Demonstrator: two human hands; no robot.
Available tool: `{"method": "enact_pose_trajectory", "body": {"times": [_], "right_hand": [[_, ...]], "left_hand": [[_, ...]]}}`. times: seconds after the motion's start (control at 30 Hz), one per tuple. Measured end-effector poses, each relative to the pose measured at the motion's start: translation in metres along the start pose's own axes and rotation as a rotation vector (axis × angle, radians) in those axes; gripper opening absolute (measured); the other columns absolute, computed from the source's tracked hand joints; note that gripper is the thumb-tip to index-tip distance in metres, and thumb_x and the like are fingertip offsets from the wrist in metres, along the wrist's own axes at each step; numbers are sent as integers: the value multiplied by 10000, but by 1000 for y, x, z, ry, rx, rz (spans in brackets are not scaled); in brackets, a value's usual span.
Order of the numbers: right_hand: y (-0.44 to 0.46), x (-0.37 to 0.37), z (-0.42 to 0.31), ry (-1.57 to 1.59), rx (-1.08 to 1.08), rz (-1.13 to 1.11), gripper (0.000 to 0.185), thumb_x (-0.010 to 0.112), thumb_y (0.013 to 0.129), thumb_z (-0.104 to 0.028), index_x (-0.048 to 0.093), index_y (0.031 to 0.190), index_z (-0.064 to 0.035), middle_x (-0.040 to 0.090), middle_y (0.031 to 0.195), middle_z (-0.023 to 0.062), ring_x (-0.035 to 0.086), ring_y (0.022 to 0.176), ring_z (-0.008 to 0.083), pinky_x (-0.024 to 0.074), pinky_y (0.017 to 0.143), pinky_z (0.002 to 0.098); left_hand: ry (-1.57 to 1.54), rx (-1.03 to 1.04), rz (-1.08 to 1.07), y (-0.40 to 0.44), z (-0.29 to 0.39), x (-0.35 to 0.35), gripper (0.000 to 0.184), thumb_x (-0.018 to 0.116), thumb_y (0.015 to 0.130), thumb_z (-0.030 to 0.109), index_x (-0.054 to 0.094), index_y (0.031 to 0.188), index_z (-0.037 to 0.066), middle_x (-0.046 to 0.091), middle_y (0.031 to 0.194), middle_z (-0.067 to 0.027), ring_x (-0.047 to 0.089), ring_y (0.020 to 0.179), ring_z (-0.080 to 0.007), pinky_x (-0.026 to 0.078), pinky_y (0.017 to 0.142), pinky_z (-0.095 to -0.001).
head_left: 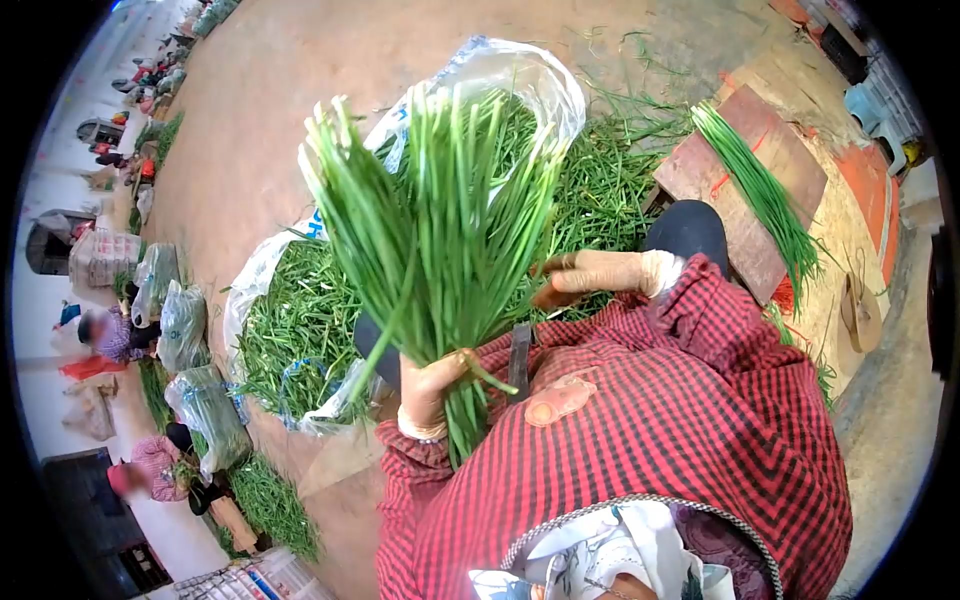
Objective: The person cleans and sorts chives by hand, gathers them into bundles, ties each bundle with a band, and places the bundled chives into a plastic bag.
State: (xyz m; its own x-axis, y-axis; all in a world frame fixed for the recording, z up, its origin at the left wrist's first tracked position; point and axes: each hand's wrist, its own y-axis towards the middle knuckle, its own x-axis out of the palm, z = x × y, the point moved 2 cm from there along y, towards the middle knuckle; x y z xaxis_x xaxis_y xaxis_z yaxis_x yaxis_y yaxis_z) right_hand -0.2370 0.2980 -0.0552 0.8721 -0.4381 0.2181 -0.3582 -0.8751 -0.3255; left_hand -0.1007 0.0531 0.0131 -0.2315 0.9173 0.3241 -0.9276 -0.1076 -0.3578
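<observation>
My left hand, in what looks like a thin glove, is wrapped round the lower part of a big bunch of green chives. The pale cut ends fan out at the top, and the leaf tips hang below my fist over the checked apron. To the right of the bunch, my right hand has its fingers stretched out, close to the stalks; whether the fingertips touch them I cannot tell. Behind the bunch lies a clear plastic bag full of loose chives, with a heap of cut greens beside it.
On the right stands a low wooden board bearing a neat bundle of chives and red ties. A sandal lies beyond it. Along the left wall, other people sit among filled plastic bags and heaps of greens.
</observation>
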Motion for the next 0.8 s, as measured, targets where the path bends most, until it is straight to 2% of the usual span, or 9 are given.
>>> {"method": "enact_pose_trajectory", "body": {"times": [0.1, 0.2, 0.33, 0.37, 0.47, 0.6, 0.63, 0.7, 0.8], "right_hand": [[5, -2, -31, 457, -355, 23, 827, 550, 868, -629, 396, 1422, -36, 526, 1380, 106, 537, 1231, 212, 413, 1057, 395], [2, -2, -60, 429, -418, 126, 849, 648, 835, -587, 351, 1444, -75, 500, 1369, 78, 500, 1245, 212, 416, 1039, 400], [8, -1, -68, 306, -511, 380, 952, 768, 776, -503, 275, 1475, -85, 419, 1413, 63, 388, 1311, 196, 327, 1086, 343], [11, -3, -66, 259, -548, 489, 874, 789, 782, -428, 337, 1446, -83, 457, 1378, 65, 431, 1265, 195, 343, 1067, 338], [9, -12, -70, 195, -470, 596, 642, 791, 783, -262, 495, 1319, -71, 575, 1211, 57, 534, 1106, 173, 418, 979, 322], [-1, -30, -73, 337, -488, 664, 505, 750, 780, -158, 554, 1228, -33, 627, 1099, 49, 603, 957, 153, 494, 862, 296], [-7, -38, -76, 359, -459, 651, 501, 741, 782, -155, 551, 1226, -26, 631, 1084, 49, 613, 939, 154, 507, 841, 292], [-28, -57, -82, 298, -342, 582, 530, 738, 775, -194, 536, 1235, -21, 638, 1002, 37, 623, 891, 124, 535, 759, 276], [-63, -60, -109, 289, -259, 462, 585, 759, 771, -168, 512, 1282, -23, 654, 1071, 58, 629, 896, 124, 529, 795, 279]], "left_hand": [[63, -29, -56, 13, 4, 33, 386, 678, 740, -19, 574, 1110, -56, 667, 885, -110, 646, 714, -177, 531, 654, -281], [330, 134, -116, 46, -19, 48, 511, 676, 744, 3, 519, 1228, -36, 652, 1033, -57, 620, 883, -159, 501, 800, -299], [867, 388, 2, 74, -33, 77, 875, 669, 737, 150, 220, 1488, 149, 648, 1017, -262, 652, 903, -432, 528, 795, -455], [994, 364, 13, 74, -33, 87, 818, 682, 779, 144, 245, 1468, 84, 660, 1067, -212, 675, 932, -366, 534, 764, -412], [1200, 299, 29, 74, -29, 114, 969, 682, 787, 289, 77, 1517, 92, 651, 986, -277, 642, 867, -463, 524, 736, -490], [1157, 398, -84, 76, -18, 125, 988, 713, 789, 311, 102, 1503, 5, 663, 982, -254, 660, 904, -415, 525, 783, -452], [1020, 458, -225, 78, -16, 124, 962, 721, 796, 314, 145, 1498, -4, 659, 1047, -227, 653, 966, -358, 512, 840, -417], [644, 241, -475, 81, -4, 113, 843, 726, 832, 299, 276, 1480, 3, 578, 1278, -176, 564, 1167, -235, 443, 988, -348], [74, 131, -477, 114, 1, 83, 869, 682, 867, 393, 209, 1507, 45, 418, 1434, -210, 450, 1298, -292, 348, 1091, -410]]}}
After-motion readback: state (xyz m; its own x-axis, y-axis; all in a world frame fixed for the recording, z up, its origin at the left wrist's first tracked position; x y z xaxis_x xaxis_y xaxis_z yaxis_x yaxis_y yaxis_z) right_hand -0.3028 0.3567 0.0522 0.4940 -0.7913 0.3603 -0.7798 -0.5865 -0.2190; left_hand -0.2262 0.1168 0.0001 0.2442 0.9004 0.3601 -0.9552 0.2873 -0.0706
